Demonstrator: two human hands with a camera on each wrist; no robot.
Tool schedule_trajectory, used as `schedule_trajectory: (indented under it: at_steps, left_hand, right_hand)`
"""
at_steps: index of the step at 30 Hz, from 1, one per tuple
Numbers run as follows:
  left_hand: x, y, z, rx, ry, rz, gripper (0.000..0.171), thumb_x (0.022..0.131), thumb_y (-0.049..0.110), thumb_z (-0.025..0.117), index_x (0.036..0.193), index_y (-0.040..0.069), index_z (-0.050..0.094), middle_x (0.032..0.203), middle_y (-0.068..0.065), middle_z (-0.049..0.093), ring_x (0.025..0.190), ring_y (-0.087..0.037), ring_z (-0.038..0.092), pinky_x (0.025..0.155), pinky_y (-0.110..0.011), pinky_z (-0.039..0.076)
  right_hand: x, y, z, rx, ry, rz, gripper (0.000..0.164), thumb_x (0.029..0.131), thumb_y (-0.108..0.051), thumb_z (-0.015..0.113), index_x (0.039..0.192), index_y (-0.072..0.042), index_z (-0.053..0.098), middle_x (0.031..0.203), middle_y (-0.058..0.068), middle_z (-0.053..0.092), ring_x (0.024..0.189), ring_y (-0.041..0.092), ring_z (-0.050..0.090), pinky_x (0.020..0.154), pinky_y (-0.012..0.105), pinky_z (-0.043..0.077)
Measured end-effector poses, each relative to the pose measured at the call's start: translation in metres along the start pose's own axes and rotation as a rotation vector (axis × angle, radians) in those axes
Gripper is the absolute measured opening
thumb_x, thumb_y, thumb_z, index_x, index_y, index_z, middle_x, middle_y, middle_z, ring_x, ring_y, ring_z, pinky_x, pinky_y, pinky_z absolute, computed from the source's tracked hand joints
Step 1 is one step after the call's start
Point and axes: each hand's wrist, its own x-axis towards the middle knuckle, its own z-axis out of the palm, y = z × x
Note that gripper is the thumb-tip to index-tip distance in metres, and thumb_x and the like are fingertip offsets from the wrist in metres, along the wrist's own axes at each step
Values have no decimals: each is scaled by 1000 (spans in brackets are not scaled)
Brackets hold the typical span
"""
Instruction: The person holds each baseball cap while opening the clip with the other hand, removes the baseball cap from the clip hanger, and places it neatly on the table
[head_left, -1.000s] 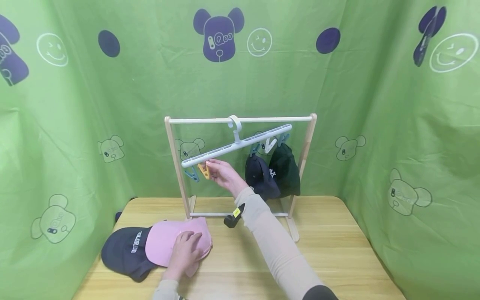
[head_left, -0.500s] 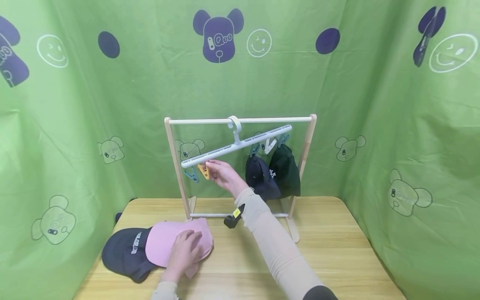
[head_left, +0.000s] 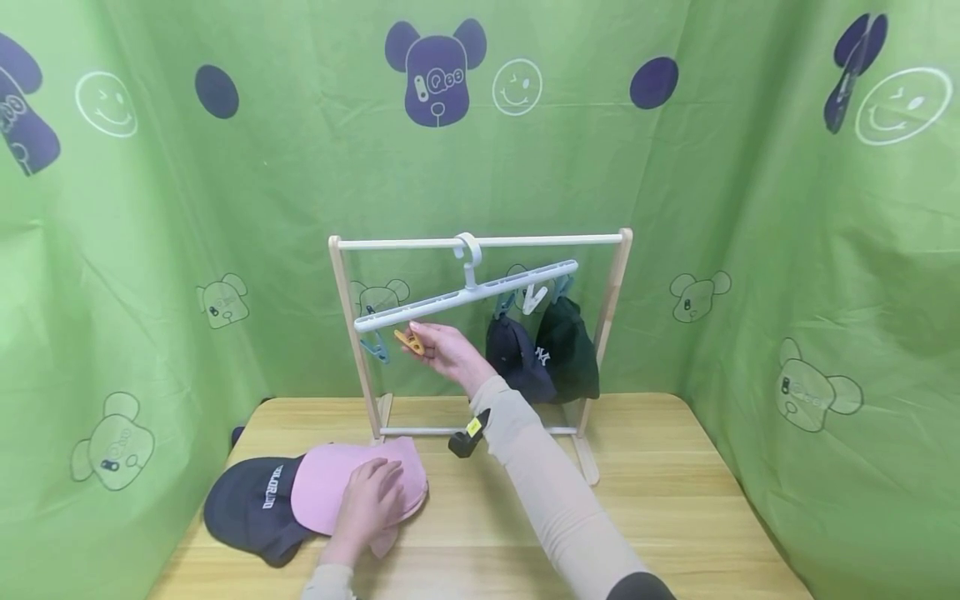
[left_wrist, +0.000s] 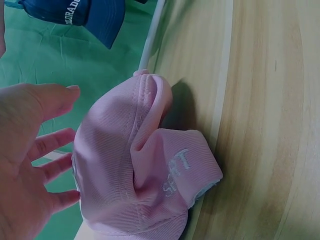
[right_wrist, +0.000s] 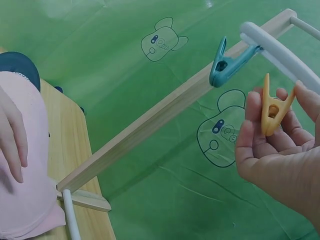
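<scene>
In the head view my left hand (head_left: pixel 367 500) lies over the pink cap (head_left: pixel 326 487) on the table, fingers loosely bent. The left wrist view has its fingertips right at the cap's crown (left_wrist: pixel 107 150). My right hand (head_left: pixel 448 354) holds a yellow clip (head_left: pixel 409 341) just below the left part of the white hanger (head_left: pixel 405 314). Up close, the thumb touches one arm of this clip (right_wrist: pixel 274 112), with the other fingers behind it. A teal clip (right_wrist: pixel 230 65) hangs at the hanger's left end. The hanger tilts, its left end lower.
A dark cap (head_left: pixel 247 504) lies left of the pink one. From the hanger's right side hang a navy cap (head_left: pixel 517 358) and a green cap (head_left: pixel 567 350), with a white clip (head_left: pixel 534 298) between their clips. A wooden rack (head_left: pixel 555 240) bears the hanger. Green curtain (head_left: pixel 570 167) encloses the table.
The yellow clip has turned in my right hand and come away from the hanger bar. The hanger has swung slightly left, its right end dropping. My left hand stays on the pink cap.
</scene>
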Motion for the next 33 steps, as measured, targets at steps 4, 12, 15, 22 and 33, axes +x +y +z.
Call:
schedule_trajectory:
  at_steps: [4,12,15,22,33]
  left_hand:
    - [2,2,-2,-14,-6,-10,36,90,18,67,124,11,64,132,-18,58,126,-39,50,109,-59,37]
    - [7,6,-7,-15,-4,-2,37,90,18,67,126,10,63,134,-19,57,128,-39,48,109,-60,37]
    - [8,6,-7,-8,15,16,36,90,18,68,124,10,64,133,-19,58,127,-39,49,108,-61,38]
    - [9,6,-7,-8,27,37,35,90,18,68,123,10,65,133,-19,58,126,-39,50,107,-60,39]
    - [10,9,-8,-14,50,62,33,90,17,68,122,8,66,131,-20,59,124,-40,51,107,-59,40]
  right_hand:
    - [0,-1,0,-1,-5,8,16,99,-19,55,101,-5,62,85,2,70,73,11,69,104,38,47]
    - [-3,-3,0,5,-19,6,21,98,-16,57,111,-2,63,89,3,70,77,12,68,87,26,52]
    - [-4,-4,2,18,-48,1,28,98,-14,56,121,2,59,91,4,70,79,12,68,88,26,52]
    - [-6,-5,5,67,-90,-27,33,99,-11,53,127,6,54,92,6,71,77,12,68,74,20,55]
    - [-7,-2,4,131,-117,-53,39,99,-7,50,135,8,47,95,8,71,78,13,70,74,19,57]
